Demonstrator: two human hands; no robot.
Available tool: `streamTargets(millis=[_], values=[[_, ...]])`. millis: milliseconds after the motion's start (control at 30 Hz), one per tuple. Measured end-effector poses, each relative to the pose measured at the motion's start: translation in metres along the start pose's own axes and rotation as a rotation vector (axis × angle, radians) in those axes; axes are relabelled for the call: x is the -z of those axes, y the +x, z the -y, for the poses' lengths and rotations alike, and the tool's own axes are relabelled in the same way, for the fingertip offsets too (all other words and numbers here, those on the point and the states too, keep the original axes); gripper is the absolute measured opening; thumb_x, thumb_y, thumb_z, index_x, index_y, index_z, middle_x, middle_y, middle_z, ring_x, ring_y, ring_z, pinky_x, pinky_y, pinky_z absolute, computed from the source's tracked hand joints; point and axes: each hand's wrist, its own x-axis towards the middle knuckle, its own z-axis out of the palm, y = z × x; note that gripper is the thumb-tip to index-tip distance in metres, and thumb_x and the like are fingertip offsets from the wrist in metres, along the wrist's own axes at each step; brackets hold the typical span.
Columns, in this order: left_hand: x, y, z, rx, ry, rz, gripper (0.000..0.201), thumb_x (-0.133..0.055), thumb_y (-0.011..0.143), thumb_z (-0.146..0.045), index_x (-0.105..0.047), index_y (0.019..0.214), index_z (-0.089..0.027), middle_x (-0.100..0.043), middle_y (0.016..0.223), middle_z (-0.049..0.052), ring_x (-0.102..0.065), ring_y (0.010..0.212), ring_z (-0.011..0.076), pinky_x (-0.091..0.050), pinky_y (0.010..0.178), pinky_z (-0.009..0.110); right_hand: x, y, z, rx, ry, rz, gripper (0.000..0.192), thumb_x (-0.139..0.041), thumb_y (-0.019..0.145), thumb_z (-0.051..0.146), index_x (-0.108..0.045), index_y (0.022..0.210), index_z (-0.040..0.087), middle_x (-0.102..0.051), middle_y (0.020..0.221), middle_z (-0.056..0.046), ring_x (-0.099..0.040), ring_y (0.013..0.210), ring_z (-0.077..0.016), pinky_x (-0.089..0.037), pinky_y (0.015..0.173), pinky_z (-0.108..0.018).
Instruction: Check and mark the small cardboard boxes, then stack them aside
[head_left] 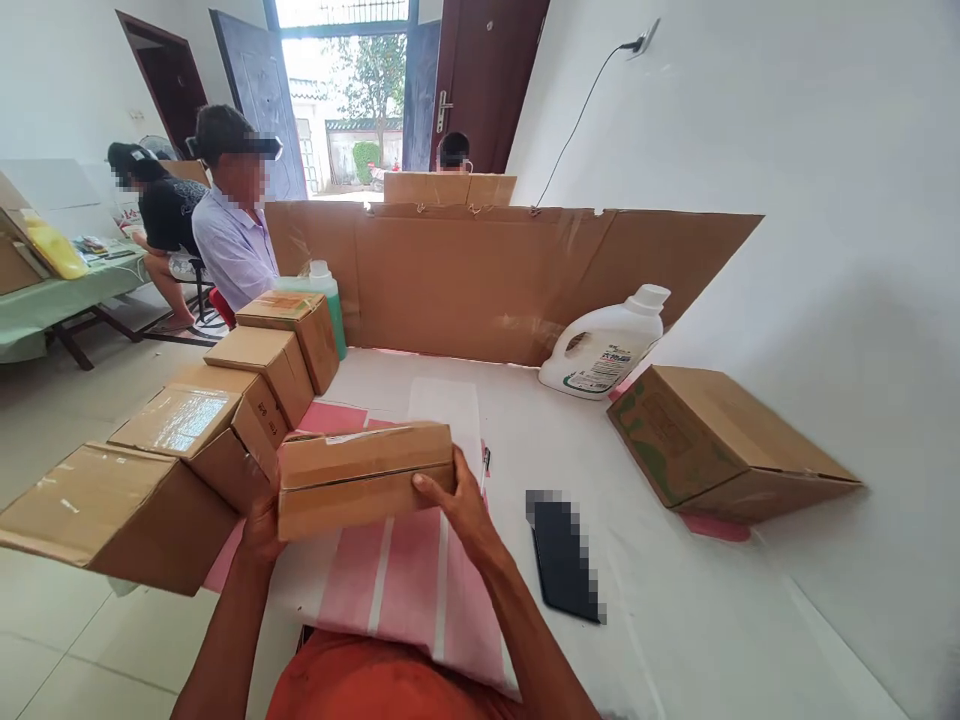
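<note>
I hold a small closed cardboard box (360,478) above the table's near edge, gripped from both ends. My left hand (261,532) clasps its left end, mostly hidden behind the box. My right hand (459,500) wraps the right end, thumb on the front face. The box hangs over a pink and white striped cloth (409,585). A row of similar sealed boxes (225,420) runs along the table's left edge, right beside my left hand.
A dark phone (564,565) lies right of my hands. A larger tilted carton (712,440) and a white detergent jug (604,350) rest at the right. A cardboard screen (487,275) and a green bottle (330,295) stand behind. Other people sit beyond.
</note>
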Motion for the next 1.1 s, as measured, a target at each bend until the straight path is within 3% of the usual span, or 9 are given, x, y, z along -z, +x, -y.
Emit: streamTargets(millis=[100,200,300,500,700,800,967,1100], values=[[-0.011,0.006,0.009,-0.003,0.212,-0.103,0.057,-0.088,0.078,-0.05,-0.077,0.128,-0.025,-0.081,0.123,0.01,-0.066,0.135,0.0378,-0.051,0.117,0.05,0.018,0.005,0.002,0.075,-0.023,-0.038,0.083,-0.081,0.078,0.045,-0.047,0.152,0.027,-0.06,0.15,-0.009,-0.054,0.141,-0.0308,-0.044,0.119,-0.048],[-0.007,0.001,0.013,0.054,0.362,-0.124,0.058,-0.095,0.072,-0.044,-0.078,0.123,-0.022,-0.08,0.124,0.013,-0.064,0.136,0.0367,-0.049,0.118,0.047,0.029,0.009,-0.01,0.05,0.001,-0.058,0.08,-0.073,0.078,0.033,-0.047,0.153,0.027,-0.059,0.15,-0.01,-0.053,0.141,-0.0295,-0.042,0.121,-0.049],[-0.002,-0.007,0.014,0.115,0.41,-0.09,0.051,-0.091,0.077,-0.041,-0.079,0.122,-0.021,-0.077,0.13,0.014,-0.062,0.139,0.0364,-0.046,0.12,0.047,0.032,0.011,-0.023,-0.016,0.087,-0.084,0.077,-0.069,0.075,0.031,-0.05,0.15,0.023,-0.062,0.144,-0.011,-0.057,0.135,-0.0309,-0.042,0.119,-0.051],[-0.015,-0.004,0.02,0.046,0.483,-0.033,0.058,-0.07,0.091,-0.066,-0.077,0.126,-0.02,-0.074,0.135,0.014,-0.058,0.141,0.0353,-0.043,0.121,0.046,0.028,0.014,-0.035,-0.025,0.189,-0.149,0.063,-0.071,0.079,0.039,-0.059,0.139,0.021,-0.067,0.141,-0.011,-0.058,0.135,-0.0304,-0.041,0.121,-0.048],[-0.022,-0.006,0.035,-0.005,0.697,-0.17,0.057,-0.081,0.086,-0.055,-0.073,0.13,-0.02,-0.076,0.13,0.011,-0.057,0.142,0.0349,-0.042,0.12,0.042,0.026,0.014,-0.041,-0.048,0.221,-0.173,0.062,-0.074,0.081,0.051,-0.063,0.135,0.022,-0.067,0.145,-0.01,-0.056,0.141,-0.0298,-0.04,0.123,-0.049],[-0.03,-0.013,0.04,-0.002,0.709,-0.141,0.056,-0.076,0.088,-0.059,-0.074,0.129,-0.021,-0.077,0.125,0.01,-0.06,0.137,0.0349,-0.046,0.117,0.044,0.03,0.019,-0.032,0.013,0.202,-0.181,0.06,-0.07,0.086,0.056,-0.062,0.136,0.024,-0.064,0.149,-0.009,-0.054,0.143,-0.0279,-0.038,0.124,-0.048],[-0.065,-0.013,0.045,-0.238,0.812,-0.18,0.059,-0.069,0.093,-0.064,-0.072,0.133,-0.021,-0.073,0.132,0.011,-0.064,0.129,0.0317,-0.05,0.107,0.037,0.037,0.036,-0.012,-0.042,0.133,-0.203,0.072,-0.049,0.092,0.079,-0.056,0.143,0.03,-0.056,0.158,-0.008,-0.05,0.146,-0.0289,-0.049,0.111,-0.048],[-0.086,0.001,0.028,-0.44,0.859,-0.263,0.062,-0.061,0.097,-0.064,-0.065,0.143,-0.023,-0.07,0.138,0.009,-0.068,0.121,0.0287,-0.054,0.095,0.032,0.033,0.029,-0.015,-0.17,0.199,-0.224,0.086,-0.041,0.086,0.091,-0.06,0.14,0.027,-0.065,0.145,-0.012,-0.059,0.136,-0.0333,-0.055,0.104,-0.048]])
